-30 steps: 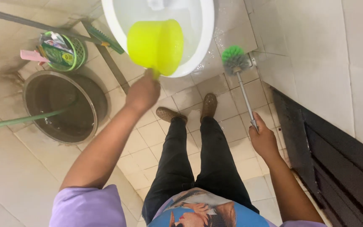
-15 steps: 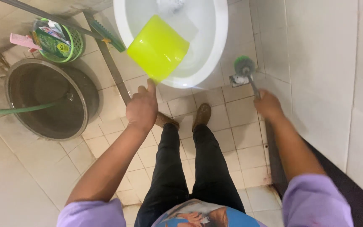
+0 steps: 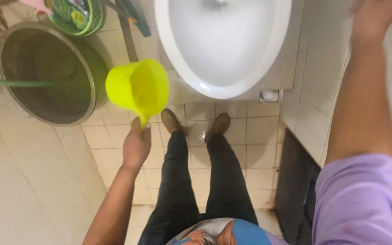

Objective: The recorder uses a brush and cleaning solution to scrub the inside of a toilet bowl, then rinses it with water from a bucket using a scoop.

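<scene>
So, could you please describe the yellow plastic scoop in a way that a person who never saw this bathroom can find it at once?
Start at the white ceramic toilet bowl at the top of the view, then look left of its front rim. There the bright yellow plastic scoop with a handle is held above the tiled floor by the left hand, between the toilet and the big round metal basin. It is the only bright yellow thing.

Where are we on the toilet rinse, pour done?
Looks done: the yellow jug is off the toilet bowl, which shines wet and white. In hand: the left hand holds the jug by its handle beside the metal basin. The right hand is raised at the wall; no brush visible. Whether more rinsing remains is unclear.
</scene>
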